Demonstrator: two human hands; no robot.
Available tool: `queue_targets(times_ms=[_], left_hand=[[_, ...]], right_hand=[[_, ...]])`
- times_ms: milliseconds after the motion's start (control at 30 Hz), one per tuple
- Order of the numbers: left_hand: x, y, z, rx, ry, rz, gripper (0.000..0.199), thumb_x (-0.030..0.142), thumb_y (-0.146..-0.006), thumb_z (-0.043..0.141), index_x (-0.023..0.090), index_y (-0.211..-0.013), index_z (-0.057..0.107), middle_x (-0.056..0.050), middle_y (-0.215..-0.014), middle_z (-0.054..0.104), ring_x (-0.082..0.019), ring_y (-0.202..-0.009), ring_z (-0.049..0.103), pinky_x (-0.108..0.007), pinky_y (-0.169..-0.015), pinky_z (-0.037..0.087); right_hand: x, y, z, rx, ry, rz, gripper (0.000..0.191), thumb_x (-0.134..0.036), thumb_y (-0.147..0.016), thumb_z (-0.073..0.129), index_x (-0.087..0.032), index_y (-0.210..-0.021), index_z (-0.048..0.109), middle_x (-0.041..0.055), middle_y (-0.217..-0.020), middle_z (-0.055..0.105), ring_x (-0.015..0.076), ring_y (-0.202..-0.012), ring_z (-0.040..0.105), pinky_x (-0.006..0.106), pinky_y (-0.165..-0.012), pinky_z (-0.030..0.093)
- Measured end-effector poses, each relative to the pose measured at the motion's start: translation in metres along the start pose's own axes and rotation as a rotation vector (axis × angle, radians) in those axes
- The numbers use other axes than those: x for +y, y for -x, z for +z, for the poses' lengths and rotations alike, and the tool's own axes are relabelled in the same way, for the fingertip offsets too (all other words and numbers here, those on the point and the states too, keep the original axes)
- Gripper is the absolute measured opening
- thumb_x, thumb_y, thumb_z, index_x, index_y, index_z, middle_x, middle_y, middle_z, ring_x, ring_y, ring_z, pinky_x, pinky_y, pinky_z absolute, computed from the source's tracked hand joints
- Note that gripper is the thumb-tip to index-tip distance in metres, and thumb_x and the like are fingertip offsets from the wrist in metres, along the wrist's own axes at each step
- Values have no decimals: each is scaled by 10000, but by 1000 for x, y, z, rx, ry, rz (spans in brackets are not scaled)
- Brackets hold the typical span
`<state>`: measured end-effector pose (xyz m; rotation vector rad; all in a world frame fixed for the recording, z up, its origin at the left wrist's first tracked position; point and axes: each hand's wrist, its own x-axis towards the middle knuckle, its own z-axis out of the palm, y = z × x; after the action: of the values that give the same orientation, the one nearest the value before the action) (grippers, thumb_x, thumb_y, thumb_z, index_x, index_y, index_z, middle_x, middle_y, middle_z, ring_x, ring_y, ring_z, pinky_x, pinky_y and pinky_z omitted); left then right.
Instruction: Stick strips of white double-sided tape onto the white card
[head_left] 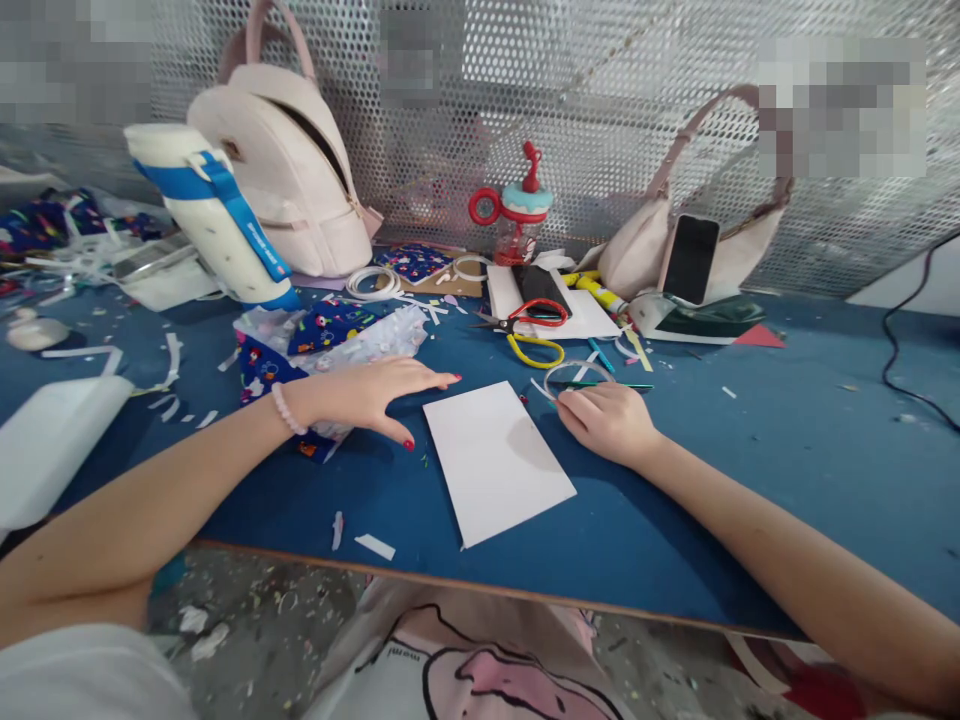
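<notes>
My left hand [367,395] is open, thumb and fingers stretched apart, above a crumpled piece of blue patterned wrapping paper [262,360]. Its fingertips point toward a white rectangular sheet or card [499,460], which lies flat and slightly turned at the table's front. To the right of that card, my right hand [607,420] is closed, its curled fingers at the near edge of a thin clear ring that looks like a roll of tape [577,366]. A dark green pen [634,386] lies just behind these knuckles. Red-and-yellow handled scissors [536,330] rest farther back.
Behind stand a white-and-blue bottle [214,220], a pale backpack [285,180], a red-handled cup [517,215] and a handbag [637,240] with a phone [691,260] against it. A white cable [373,284] lies coiled. Paper scraps [375,546] litter the blue table [787,450].
</notes>
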<state>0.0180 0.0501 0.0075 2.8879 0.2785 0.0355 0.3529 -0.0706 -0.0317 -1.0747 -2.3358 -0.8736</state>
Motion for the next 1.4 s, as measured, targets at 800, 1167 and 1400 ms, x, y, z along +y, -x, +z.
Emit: queue_targets(times_ms=[800, 1167, 1400], left_hand=[[34, -22, 18, 55, -122, 248, 294, 311, -1011, 452, 223, -1249, 602, -96, -1303, 607, -237, -1218, 510, -393, -1042, 335], [41, -27, 25, 144, -234, 225, 275, 218, -1013, 437, 212, -1220, 617, -88, -1269, 633, -228, -1178, 552, -391, -1018, 370], [40, -22, 26, 177, -329, 188, 267, 248, -999, 476, 247, -1225, 619, -77, -1314, 608, -236, -1202, 535, -411, -1025, 345]], right_hand=[[4, 3, 1, -6, -75, 29, 279, -166, -932, 483, -173, -673, 586, -6, -528, 589, 101, -483, 492, 250, -528, 309], [5, 4, 7, -6, -81, 69, 292, -191, -944, 455, -178, -687, 592, -6, -540, 601, 104, -478, 500, 253, -529, 314], [6, 6, 8, -21, -69, 58, 295, -200, -941, 461, -176, -676, 589, -7, -529, 589, 109, -475, 502, 249, -520, 319]])
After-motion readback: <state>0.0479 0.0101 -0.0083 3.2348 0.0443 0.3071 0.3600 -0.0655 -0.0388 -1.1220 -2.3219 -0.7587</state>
